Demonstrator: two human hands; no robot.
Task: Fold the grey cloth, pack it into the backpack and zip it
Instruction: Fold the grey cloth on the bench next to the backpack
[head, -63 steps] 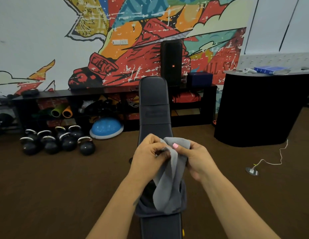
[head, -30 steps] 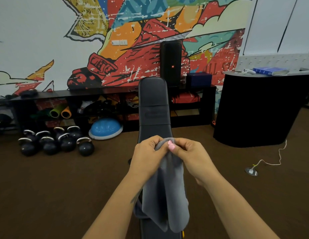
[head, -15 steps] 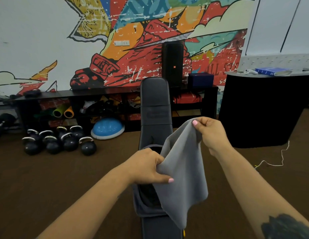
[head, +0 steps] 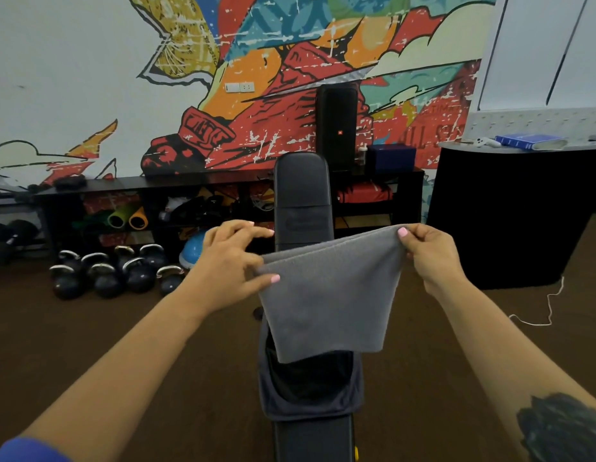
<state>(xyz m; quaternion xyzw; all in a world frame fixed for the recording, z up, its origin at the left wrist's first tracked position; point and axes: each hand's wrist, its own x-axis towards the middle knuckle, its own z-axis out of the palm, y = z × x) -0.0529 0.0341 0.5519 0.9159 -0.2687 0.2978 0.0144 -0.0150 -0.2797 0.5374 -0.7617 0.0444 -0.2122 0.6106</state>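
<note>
Head-worn camera looks forward and slightly down, close over the bench [head: 301, 195].

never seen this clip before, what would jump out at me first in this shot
Front and centre, the left hand and right hand stretch the grey cloth taut by its upper corners. It hangs above the open backpack on a black bench. Behind, a bright mural fills the wall, with kettlebells on the floor at left.

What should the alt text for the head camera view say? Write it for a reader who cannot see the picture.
Two bare hands hold a grey cloth stretched by its top corners, left hand and right hand, above an open dark backpack lying on a black gym bench. Behind are kettlebells on the floor and a colourful mural.
</note>
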